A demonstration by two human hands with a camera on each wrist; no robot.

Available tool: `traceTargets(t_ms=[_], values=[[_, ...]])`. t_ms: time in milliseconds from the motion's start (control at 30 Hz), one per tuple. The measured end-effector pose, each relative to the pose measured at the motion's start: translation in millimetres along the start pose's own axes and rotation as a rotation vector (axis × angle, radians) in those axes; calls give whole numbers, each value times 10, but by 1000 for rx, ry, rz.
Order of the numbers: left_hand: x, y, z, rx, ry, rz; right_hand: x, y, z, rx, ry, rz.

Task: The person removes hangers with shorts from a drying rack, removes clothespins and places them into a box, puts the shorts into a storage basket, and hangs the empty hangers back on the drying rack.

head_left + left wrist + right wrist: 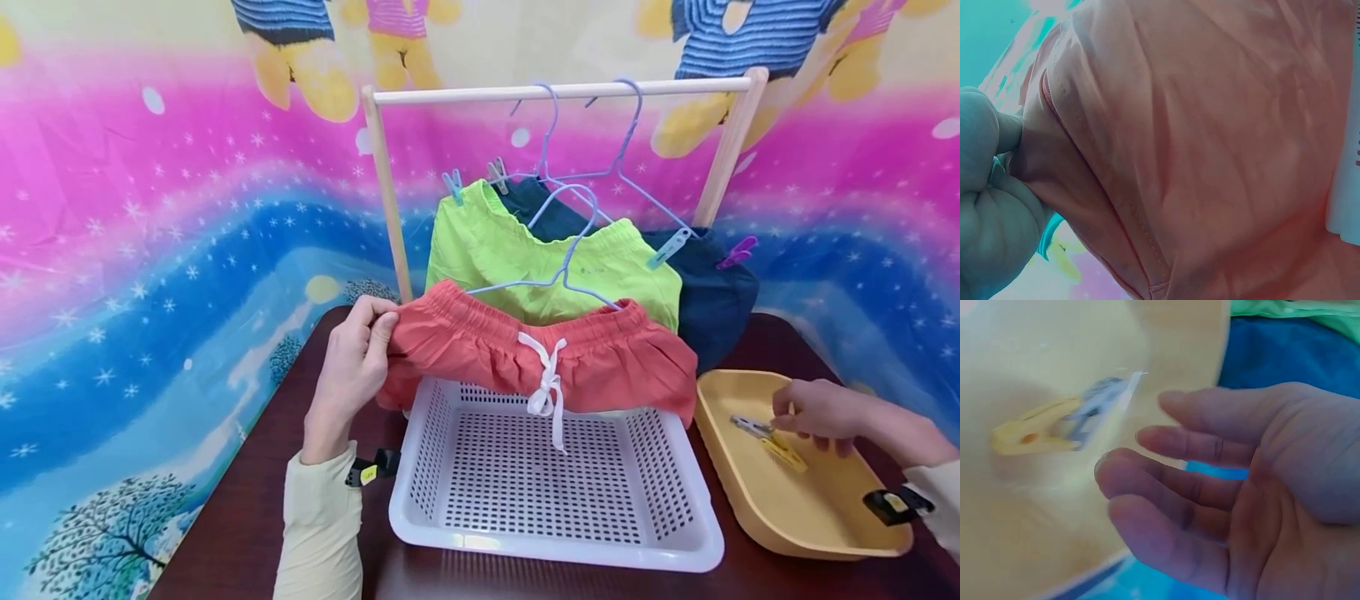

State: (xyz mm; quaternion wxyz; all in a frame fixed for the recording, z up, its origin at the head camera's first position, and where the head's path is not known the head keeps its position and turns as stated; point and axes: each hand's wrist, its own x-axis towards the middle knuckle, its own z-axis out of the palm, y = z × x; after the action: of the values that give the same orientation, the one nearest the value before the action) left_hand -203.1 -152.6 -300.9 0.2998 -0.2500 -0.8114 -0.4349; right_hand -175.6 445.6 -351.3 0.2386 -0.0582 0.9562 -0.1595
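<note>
Left hand (348,362) has the red shorts (442,337) pinched; empty right hand (825,410) is way closer to the clothespins (783,452), both slanting away just to its left.

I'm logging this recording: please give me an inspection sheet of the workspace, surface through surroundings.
Surface: dark table, holding the pale basket and yellow tray.
Job's things: red shorts with purple hanger at the waistband; grey clothespin and yellow clothespin in the tray.
Clutter: nothing seen.
Hands: left hand pinches the red shorts' left end; right hand over the tray, fingers loosely bent, holding nothing.
Cables: nothing seen.
Surroundings: wooden rack with green shorts and dark garment; patterned backdrop.
</note>
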Motion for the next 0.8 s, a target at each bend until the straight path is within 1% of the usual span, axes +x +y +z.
traceTargets(t_ms=[167,300,467,700,800], values=[[5,12,-8,1,2,0,-149,-252,-149,-42,59,-55],[9,2,-12,2,16,7,-274,-468,-209,-106,130,-65],[10,-7,-6,0,24,13,-378,-650,-224,-189,232,-79],[2,-9,5,-10,28,14,-506,-852,-242,-216,342,-106],[-2,-17,2,-8,34,11,-567,-945,-233,-240,421,-144]])
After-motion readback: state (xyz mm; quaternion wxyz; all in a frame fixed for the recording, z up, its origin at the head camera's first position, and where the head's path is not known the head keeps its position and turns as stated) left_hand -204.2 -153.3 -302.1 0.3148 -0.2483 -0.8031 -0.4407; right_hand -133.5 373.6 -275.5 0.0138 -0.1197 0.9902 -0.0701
